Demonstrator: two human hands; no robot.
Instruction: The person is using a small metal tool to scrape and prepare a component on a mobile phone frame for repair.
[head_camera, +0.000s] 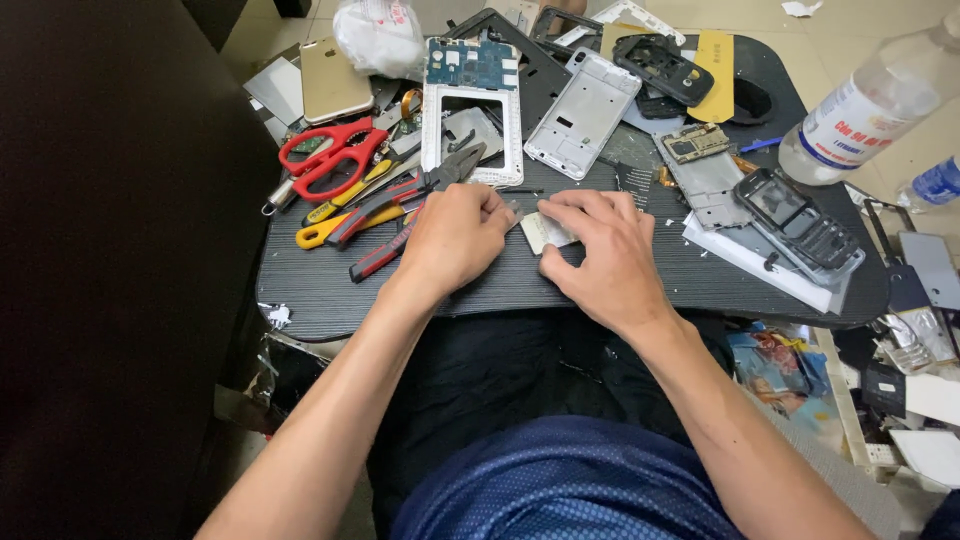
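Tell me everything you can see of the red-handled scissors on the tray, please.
The red scissors lie flat at the tray's left rear, shut, with two glossy, plastic-looking red loop handles. The blades point lower left, mostly hidden; a metal tip shows near the edge. They rest on yellow-handled tools beside pliers, just in front of a gold phone. Neither hand touches them.

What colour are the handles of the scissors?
The scissors have red handles, seen best in the head view, left of the left hand.
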